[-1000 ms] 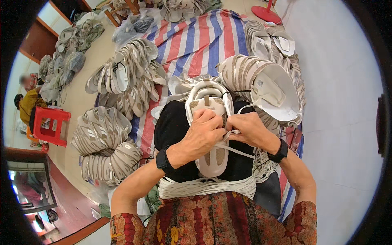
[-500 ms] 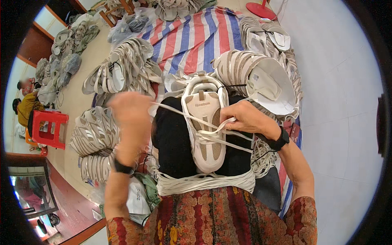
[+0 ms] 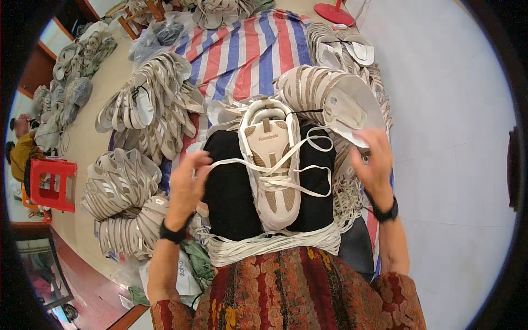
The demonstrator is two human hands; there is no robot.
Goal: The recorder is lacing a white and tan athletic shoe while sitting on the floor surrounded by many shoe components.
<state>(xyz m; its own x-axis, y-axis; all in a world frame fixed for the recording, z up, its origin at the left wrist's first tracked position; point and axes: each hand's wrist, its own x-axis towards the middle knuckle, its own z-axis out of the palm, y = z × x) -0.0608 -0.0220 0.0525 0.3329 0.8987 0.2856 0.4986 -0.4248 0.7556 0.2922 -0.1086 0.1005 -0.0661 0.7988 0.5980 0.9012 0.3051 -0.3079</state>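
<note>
A beige and tan sneaker [image 3: 272, 140] lies on black cloth [image 3: 228, 187] across my lap, toe toward me. Its cream shoelace [image 3: 283, 159] is threaded through the lower part of the lacing. Left of the sneaker, my left hand [image 3: 188, 184] has its fingertips curled at one lace end, apparently pinching it. The other lace part lies in loose loops to the right of the sneaker. My right hand [image 3: 375, 168] hangs beyond those loops, slightly blurred, fingers apart and nothing in them.
A bundle of cream laces [image 3: 275, 247] lies across my lap. Tied stacks of beige shoe pieces stand at left [image 3: 121, 179] and right [image 3: 330, 96]. Striped sheeting [image 3: 242, 55] covers the floor ahead. A red stool [image 3: 52, 184] and a seated person [image 3: 25, 157] are far left.
My right hand has let go of the lace and moved right. My left hand has come down and nearer the sneaker. The laces, pulled straight before, now lie slack in curves.
</note>
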